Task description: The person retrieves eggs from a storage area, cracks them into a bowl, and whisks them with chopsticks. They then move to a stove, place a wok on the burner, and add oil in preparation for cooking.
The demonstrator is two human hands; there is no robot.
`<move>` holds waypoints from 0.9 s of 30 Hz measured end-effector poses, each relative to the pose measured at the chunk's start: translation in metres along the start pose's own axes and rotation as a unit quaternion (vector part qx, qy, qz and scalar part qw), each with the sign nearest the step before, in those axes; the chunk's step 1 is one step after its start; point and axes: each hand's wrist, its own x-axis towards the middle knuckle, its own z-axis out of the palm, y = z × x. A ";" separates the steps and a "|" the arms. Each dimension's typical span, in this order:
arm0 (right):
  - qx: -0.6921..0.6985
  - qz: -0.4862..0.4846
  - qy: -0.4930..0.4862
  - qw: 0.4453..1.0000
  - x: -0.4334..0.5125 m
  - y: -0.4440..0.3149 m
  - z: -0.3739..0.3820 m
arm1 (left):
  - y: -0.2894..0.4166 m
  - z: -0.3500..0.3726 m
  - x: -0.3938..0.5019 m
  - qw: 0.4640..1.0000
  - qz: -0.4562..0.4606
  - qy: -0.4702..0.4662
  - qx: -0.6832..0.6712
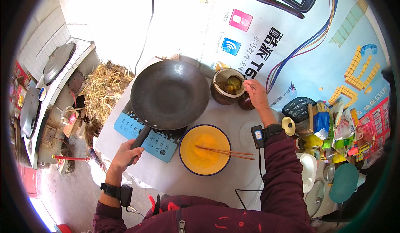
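Observation:
My left hand [126, 155] grips the black handle of a dark wok [170, 92]. The wok's inside looks bare and slightly shiny, and it rests over a blue-panelled induction cooker [159, 148]. My right hand [257, 94] pinches the thin handle of a ladle [234, 83], its bowl inside a brown crock [225, 99] of dark yellowish liquid. Partly under that hand is a dark reddish-brown round object [246, 102]. Nearer to me stands a yellow enamel basin [204, 170] with a blue rim, holding beaten egg [203, 147]. Wooden chopsticks [231, 152] lean across its right side.
At right, several packets [339, 120], a white plastic container [307, 172], a glass lid [314, 198] and a teal round lid [343, 183] crowd the table. Cables [300, 45] hang along the postered wall. Straw [106, 92] lies left, beside a tiled stove [78, 53].

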 end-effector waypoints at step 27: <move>0.205 0.312 0.147 0.916 -0.010 0.036 0.037 | 0.000 -0.001 0.000 1.000 -0.008 -0.006 -0.013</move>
